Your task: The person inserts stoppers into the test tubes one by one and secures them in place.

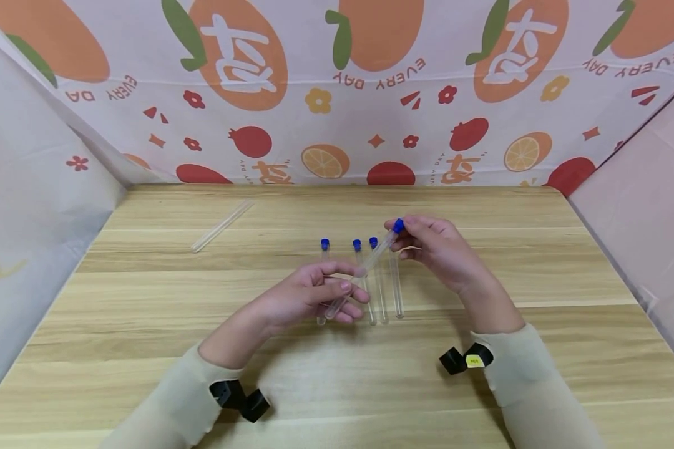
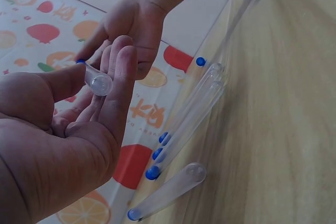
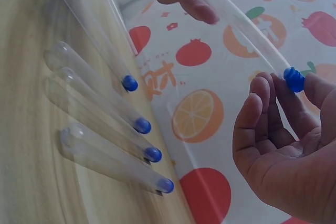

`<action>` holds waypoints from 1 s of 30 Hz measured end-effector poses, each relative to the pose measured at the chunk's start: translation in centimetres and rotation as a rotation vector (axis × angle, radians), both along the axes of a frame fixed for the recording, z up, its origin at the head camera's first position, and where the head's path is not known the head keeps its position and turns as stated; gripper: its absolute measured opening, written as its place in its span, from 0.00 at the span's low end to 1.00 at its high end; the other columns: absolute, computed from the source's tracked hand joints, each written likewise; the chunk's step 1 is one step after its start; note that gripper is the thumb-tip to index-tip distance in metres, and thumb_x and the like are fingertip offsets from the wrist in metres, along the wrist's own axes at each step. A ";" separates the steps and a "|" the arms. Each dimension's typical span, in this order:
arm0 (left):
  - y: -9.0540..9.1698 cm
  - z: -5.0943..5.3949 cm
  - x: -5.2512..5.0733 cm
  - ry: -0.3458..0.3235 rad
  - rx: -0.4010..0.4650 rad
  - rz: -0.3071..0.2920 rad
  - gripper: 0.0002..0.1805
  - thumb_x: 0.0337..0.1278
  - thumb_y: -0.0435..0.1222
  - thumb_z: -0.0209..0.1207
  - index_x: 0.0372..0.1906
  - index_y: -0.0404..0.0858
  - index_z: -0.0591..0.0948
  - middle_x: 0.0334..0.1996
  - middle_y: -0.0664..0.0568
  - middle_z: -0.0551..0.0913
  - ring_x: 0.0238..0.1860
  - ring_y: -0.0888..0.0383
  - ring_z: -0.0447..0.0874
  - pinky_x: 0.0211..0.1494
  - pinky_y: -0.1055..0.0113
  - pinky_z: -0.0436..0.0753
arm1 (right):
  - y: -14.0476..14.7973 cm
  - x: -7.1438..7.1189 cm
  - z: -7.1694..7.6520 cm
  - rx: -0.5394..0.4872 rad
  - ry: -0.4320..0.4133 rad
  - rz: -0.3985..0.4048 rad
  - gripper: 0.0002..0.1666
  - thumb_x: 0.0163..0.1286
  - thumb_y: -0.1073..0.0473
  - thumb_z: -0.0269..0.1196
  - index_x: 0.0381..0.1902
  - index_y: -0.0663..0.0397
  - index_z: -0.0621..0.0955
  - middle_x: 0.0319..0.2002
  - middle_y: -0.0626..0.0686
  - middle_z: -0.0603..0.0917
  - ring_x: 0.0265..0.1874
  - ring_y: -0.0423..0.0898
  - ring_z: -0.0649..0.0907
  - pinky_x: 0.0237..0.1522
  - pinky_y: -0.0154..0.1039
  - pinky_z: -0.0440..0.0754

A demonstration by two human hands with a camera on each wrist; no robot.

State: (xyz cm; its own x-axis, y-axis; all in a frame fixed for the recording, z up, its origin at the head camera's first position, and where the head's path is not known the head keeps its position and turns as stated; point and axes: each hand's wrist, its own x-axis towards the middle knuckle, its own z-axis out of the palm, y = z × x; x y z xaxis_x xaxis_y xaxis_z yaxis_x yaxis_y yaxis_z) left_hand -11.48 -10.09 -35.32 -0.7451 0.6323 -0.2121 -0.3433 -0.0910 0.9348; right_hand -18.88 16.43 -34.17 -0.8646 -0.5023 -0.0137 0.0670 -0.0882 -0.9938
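Note:
A clear test tube is held aslant above the table between both hands. Its blue cap sits on the upper end, pinched between the thumb and fingers of my right hand. My left hand holds the tube nearer its rounded bottom, with the thumb on one side and fingers on the other. In the left wrist view that rounded bottom points toward the camera. Beneath the hands several capped test tubes lie roughly side by side on the table, partly covered by my left hand in the head view.
Toward the back left of the wooden table lies a clear tube with no cap visible on it. A fruit-printed cloth hangs behind the table's far edge. Each wrist wears a small black device.

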 end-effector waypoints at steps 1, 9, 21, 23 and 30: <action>0.0 0.0 0.0 -0.004 -0.001 0.000 0.25 0.76 0.33 0.50 0.71 0.29 0.63 0.49 0.42 0.86 0.44 0.52 0.89 0.50 0.57 0.88 | -0.1 0.0 0.0 0.006 0.003 0.004 0.20 0.79 0.48 0.54 0.50 0.55 0.86 0.39 0.50 0.86 0.40 0.45 0.82 0.42 0.35 0.83; 0.2 0.1 0.2 -0.024 -0.001 0.017 0.25 0.76 0.33 0.50 0.71 0.30 0.64 0.48 0.43 0.86 0.44 0.53 0.89 0.50 0.57 0.88 | -0.5 0.3 -0.2 0.036 -0.002 -0.002 0.22 0.78 0.47 0.54 0.51 0.57 0.85 0.39 0.50 0.86 0.40 0.46 0.82 0.43 0.36 0.83; 0.3 -0.4 0.3 -0.025 0.002 0.034 0.25 0.76 0.34 0.50 0.71 0.30 0.63 0.47 0.45 0.86 0.43 0.53 0.89 0.49 0.58 0.88 | -0.7 0.4 -0.3 0.027 0.004 -0.137 0.15 0.76 0.55 0.59 0.56 0.53 0.80 0.45 0.51 0.83 0.40 0.45 0.83 0.43 0.35 0.85; 0.4 -0.6 0.3 -0.025 -0.006 0.036 0.25 0.76 0.35 0.50 0.71 0.30 0.64 0.47 0.45 0.86 0.42 0.53 0.89 0.48 0.59 0.88 | -0.8 0.4 -0.4 0.017 0.001 -0.144 0.13 0.76 0.55 0.59 0.54 0.53 0.81 0.45 0.51 0.83 0.40 0.45 0.83 0.42 0.35 0.85; 0.8 -0.8 0.6 -0.063 0.015 0.018 0.27 0.75 0.35 0.51 0.73 0.33 0.62 0.47 0.45 0.86 0.42 0.54 0.89 0.47 0.61 0.88 | -1.0 0.5 -1.0 -0.017 -0.015 -0.146 0.13 0.75 0.55 0.60 0.51 0.55 0.81 0.41 0.50 0.82 0.37 0.44 0.82 0.42 0.34 0.85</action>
State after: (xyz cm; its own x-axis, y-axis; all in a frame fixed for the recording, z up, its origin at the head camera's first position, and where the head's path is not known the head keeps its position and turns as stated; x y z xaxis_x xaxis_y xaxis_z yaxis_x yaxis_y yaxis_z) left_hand -10.87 -9.32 -36.14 -0.7422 0.6221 -0.2494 -0.3994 -0.1116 0.9099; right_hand -18.42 15.40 -35.14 -0.9282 -0.3716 -0.0200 0.0674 -0.1150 -0.9911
